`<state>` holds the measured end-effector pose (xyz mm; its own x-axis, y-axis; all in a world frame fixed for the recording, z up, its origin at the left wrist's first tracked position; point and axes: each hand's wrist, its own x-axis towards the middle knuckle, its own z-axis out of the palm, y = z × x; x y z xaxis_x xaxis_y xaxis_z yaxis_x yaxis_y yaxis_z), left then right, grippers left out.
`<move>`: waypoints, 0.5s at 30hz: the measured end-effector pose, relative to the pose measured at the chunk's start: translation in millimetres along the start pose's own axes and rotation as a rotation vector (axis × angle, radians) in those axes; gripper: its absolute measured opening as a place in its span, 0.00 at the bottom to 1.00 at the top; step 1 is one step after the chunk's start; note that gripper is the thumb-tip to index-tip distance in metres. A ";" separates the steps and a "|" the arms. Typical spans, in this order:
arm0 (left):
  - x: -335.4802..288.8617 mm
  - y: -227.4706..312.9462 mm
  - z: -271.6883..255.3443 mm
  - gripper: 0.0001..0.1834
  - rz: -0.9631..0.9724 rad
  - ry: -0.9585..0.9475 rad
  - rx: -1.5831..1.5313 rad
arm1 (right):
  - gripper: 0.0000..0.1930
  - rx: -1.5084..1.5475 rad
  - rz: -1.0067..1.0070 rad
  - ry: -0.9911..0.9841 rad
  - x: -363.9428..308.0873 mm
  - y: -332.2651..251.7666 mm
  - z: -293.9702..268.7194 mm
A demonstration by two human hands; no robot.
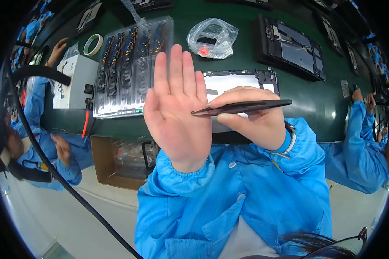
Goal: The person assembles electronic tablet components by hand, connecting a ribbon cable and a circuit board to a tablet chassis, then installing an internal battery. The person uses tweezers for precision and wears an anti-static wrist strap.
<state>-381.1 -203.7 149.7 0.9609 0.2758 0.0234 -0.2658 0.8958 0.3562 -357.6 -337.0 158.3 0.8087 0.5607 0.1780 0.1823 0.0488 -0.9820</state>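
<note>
Table [311,123]: one, green.
Tray [112,113]: one, clear, far left.
Device [220,82]: one, just far of the hands.
Left hand [177,110]: one, palm up, fingers straight, gripping nothing.
Right hand [259,125]: one, narrow pinch on the tool [255,107].
Tool: one, long axis left-right, tip leftward over the left palm; contact unclear.

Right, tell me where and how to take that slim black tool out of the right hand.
Pinch the blunt rear end of the slim black tool, probably best coming from the right: that end juts past the right hand, which pinches it nearer the front, while the thin tip lies over the open left hand.
</note>
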 end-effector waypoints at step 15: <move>-68.8 111.5 -76.0 0.26 0.444 0.234 0.092 | 0.10 0.483 0.096 -0.174 11.0 17.2 149.6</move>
<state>-482.7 -96.2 116.9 0.7108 0.7032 -0.0148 -0.6269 0.6429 0.4401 -429.3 -206.3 134.0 0.6969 0.7082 0.1130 -0.2002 0.3434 -0.9176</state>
